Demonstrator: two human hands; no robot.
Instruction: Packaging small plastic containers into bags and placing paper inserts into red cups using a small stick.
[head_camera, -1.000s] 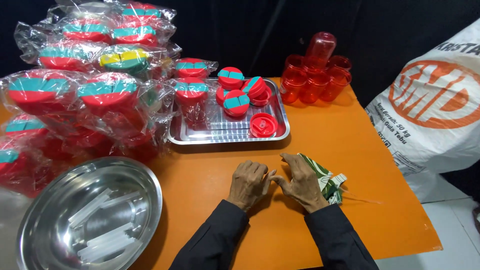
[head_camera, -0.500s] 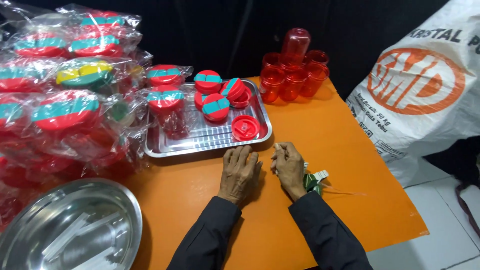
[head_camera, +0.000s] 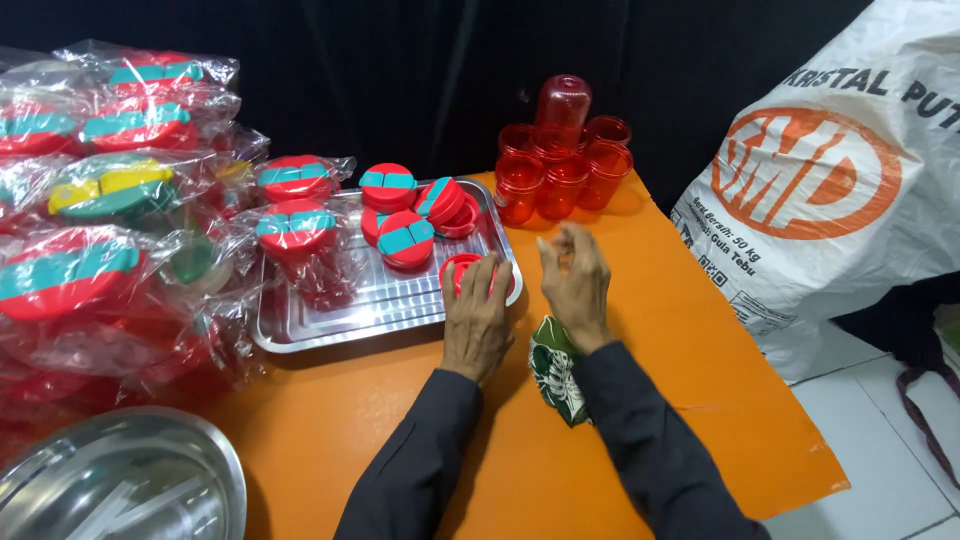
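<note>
My left hand (head_camera: 478, 318) lies across the near right corner of the steel tray (head_camera: 330, 318), its fingers curled over the rim of an open red jar (head_camera: 462, 272) that stands there, mouth up; I judge it a grip just closing, though from above I cannot tell whether the jar has left the tray. My right hand (head_camera: 577, 282) hangs just beside it over the orange table (head_camera: 690, 380), fingers loosely bent and holding nothing, its wrist above a crumpled green-and-white leaf-print wrapper (head_camera: 556, 372) on the tabletop.

Farther back on the tray sit several red lids with teal bands (head_camera: 405, 238), some flat, some leaning on one another (none is on the jar under my fingers). Beyond the tray's far right corner stands a cluster of empty red jars (head_camera: 560, 170), one upturned on top. To the left, plastic-bagged jars with red and teal tops (head_camera: 110, 220) are heaped high, and the rim of a round steel basin (head_camera: 120, 480) shows at the near left. A large white sack with an orange emblem (head_camera: 830, 190) leans at the table's right edge.

The step in hand looks like taking up one jar; the next move seems to call for a firm hold on its rim and my free hand steadying it.
</note>
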